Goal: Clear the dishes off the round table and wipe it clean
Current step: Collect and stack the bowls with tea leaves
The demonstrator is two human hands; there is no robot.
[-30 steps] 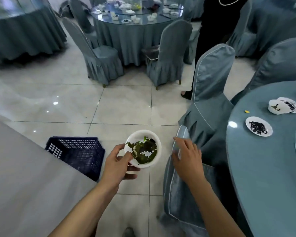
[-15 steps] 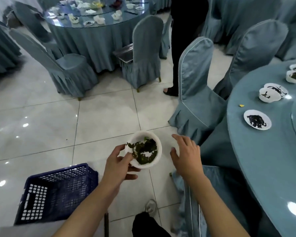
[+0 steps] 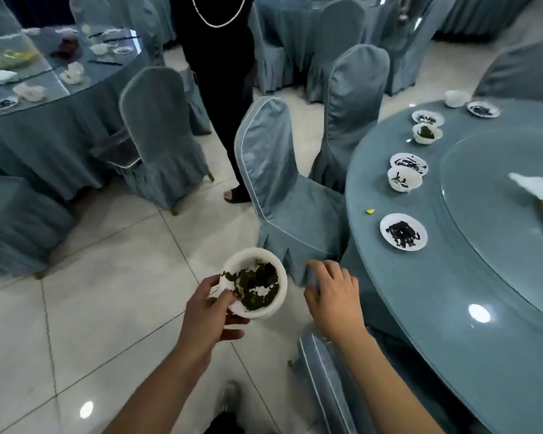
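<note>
My left hand (image 3: pixel 209 314) grips a white bowl (image 3: pixel 275 281) of dark green leftovers over the tiled floor, thumb on its rim. My right hand (image 3: pixel 334 294) hovers just right of the bowl with relaxed fingers and holds nothing. The round blue table (image 3: pixel 420 308) fills the right side. On it lie a white plate with dark scraps (image 3: pixel 403 231), a small bowl (image 3: pixel 403 179) beside another plate (image 3: pixel 408 163), and a further bowl (image 3: pixel 427 133) with plates behind it. A glass turntable (image 3: pixel 499 214) sits in the table's middle.
A covered chair (image 3: pixel 282 183) stands against the table's left edge and another chair's back (image 3: pixel 323 380) is below my right arm. A person in black (image 3: pixel 220 73) stands behind the chairs. A second laid table (image 3: pixel 44 98) is at far left.
The view has swung right and up, so the blue crate has left the frame and more of the round table shows. Both hands keep their pose with the bowl.
</note>
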